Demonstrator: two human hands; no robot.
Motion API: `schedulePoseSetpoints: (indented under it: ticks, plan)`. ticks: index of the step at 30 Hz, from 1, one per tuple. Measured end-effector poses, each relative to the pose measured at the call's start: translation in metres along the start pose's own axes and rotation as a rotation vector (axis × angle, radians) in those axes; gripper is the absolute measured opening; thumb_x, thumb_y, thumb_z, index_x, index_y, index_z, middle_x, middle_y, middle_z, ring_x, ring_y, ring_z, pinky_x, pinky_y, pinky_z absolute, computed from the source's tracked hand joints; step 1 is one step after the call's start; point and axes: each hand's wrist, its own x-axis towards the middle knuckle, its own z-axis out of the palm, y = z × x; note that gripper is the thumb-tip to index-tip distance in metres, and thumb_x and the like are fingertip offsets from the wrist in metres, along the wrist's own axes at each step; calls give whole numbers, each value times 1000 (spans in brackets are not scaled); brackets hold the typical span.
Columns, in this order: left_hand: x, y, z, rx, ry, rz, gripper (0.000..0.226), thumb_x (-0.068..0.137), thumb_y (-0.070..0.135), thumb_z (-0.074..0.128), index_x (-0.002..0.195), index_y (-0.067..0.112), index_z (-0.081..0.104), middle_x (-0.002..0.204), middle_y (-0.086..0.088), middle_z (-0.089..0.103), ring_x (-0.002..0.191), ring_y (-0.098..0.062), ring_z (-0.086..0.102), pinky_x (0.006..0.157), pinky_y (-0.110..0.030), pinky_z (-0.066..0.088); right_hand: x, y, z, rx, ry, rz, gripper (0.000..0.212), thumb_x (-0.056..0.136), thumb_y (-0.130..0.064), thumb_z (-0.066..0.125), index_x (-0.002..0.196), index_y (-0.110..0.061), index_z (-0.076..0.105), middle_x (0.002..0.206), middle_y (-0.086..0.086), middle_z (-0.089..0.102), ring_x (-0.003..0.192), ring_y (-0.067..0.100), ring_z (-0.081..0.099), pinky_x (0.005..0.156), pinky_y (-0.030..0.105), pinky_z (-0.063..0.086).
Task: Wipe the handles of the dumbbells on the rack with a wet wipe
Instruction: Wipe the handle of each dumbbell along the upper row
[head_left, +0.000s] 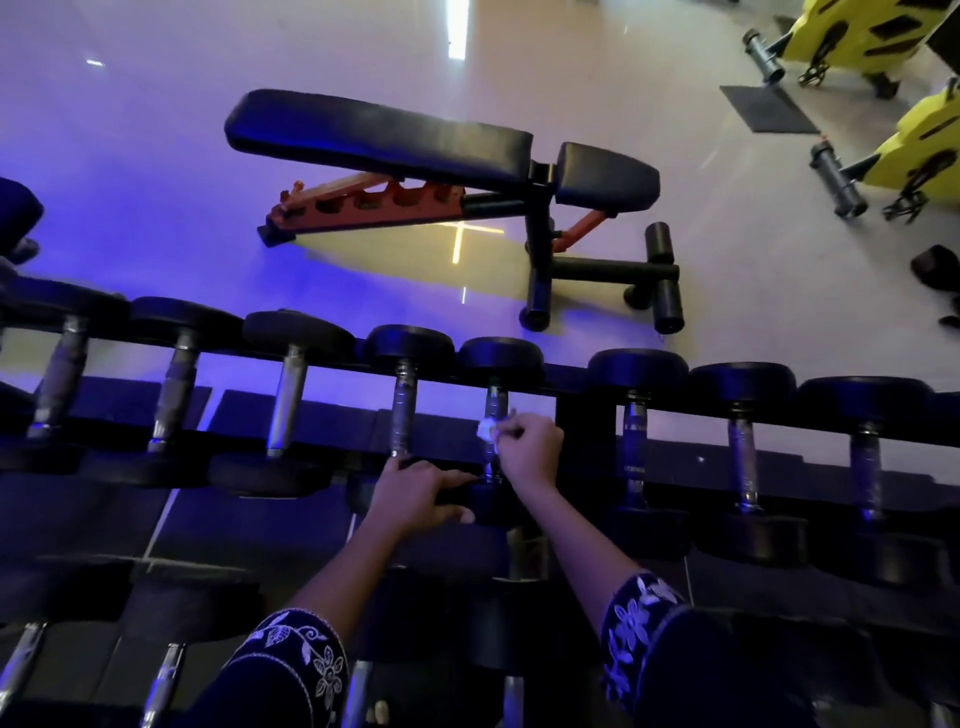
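My right grip (531, 451) pinches the wet wipe (485, 430) on the dumbbell handle (496, 408); left grip (415, 491) rests flat nearby, holding nothing; I judge the bunched wipe may slip free.

Wet wipe (485, 430): mostly hidden inside the right hand (530, 449); only a white bunch shows. Handle (496, 402) covered at mid-length. Left hand (413, 491) hides part of the near dumbbell head (493, 512). Lower-row dumbbells (166, 670) cut by the near edge. Yellow machines (857, 31) cut at far right. Lettering on the neighbouring handle (635, 441): too small to read.
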Motion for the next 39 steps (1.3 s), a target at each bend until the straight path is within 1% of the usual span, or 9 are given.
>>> schedulePoseSetpoints:
  ticks: [4, 9, 18, 22, 25, 29, 33, 36, 39]
  plan:
    - [0, 1, -1, 14, -5, 0, 62, 84, 68, 54, 141, 54, 36, 126, 6, 62, 128, -7, 46, 106, -30, 18, -32, 12, -4, -17, -87, -6, 9, 72, 2, 68, 72, -3, 75, 78, 13, 71, 85, 16, 66, 80, 18, 47]
    - [-3, 2, -2, 22, 18, 9, 60, 85, 67, 53, 141, 52, 38, 129, 10, 60, 128, -4, 45, 108, -31, 17, 20, -17, 0, 20, 15, 28, 14, 71, 0, 64, 71, -8, 76, 74, 9, 73, 74, 21, 67, 71, 27, 51]
    - [-3, 3, -5, 25, -3, 15, 61, 85, 67, 53, 142, 50, 38, 133, 11, 58, 129, -5, 44, 104, -31, 24, -4, 3, -3, 2, -54, 38, 11, 71, 1, 68, 69, -8, 74, 66, 2, 68, 68, 15, 64, 77, 21, 47]
    - [-2, 2, -6, 24, -13, 7, 61, 84, 68, 54, 141, 53, 38, 134, 11, 57, 130, -5, 43, 99, -30, 28, -12, 16, -8, 15, -125, 54, 8, 70, 1, 70, 68, -7, 73, 68, 3, 69, 66, 10, 61, 65, 13, 42]
    - [-1, 1, -6, 6, -12, -7, 61, 83, 69, 55, 140, 53, 39, 134, 11, 56, 130, -6, 43, 97, -29, 29, 31, 8, -3, 149, -95, 172, 17, 69, 2, 68, 65, -14, 70, 66, -3, 67, 62, 7, 59, 62, 17, 46]
    - [-2, 1, -5, 9, -16, -1, 60, 84, 69, 53, 140, 53, 39, 136, 10, 55, 130, -5, 43, 94, -28, 26, 76, 18, 11, 376, -104, 342, 19, 66, 1, 73, 65, -17, 66, 67, -3, 68, 66, 11, 60, 74, 37, 56]
    - [-2, 0, -4, 2, -12, 2, 61, 83, 70, 54, 139, 54, 39, 135, 9, 55, 129, -6, 45, 96, -30, 31, 45, 38, 1, 279, -299, 378, 25, 70, 2, 78, 93, -7, 71, 81, 7, 67, 66, 12, 61, 58, 18, 54]
    - [0, -2, -5, 10, -32, -14, 62, 81, 72, 54, 138, 57, 38, 133, 10, 56, 124, -11, 51, 93, -31, 40, 19, 53, -11, 223, -402, 348, 30, 69, 2, 80, 98, 0, 72, 83, 10, 67, 75, 18, 63, 67, 24, 54]
    - [1, -1, -6, 10, -37, -20, 62, 79, 74, 54, 137, 59, 38, 131, 11, 57, 122, -11, 53, 87, -28, 42, 33, 33, -10, 338, -358, 438, 22, 70, 8, 76, 86, -4, 68, 69, 11, 65, 48, 12, 57, 41, 19, 48]
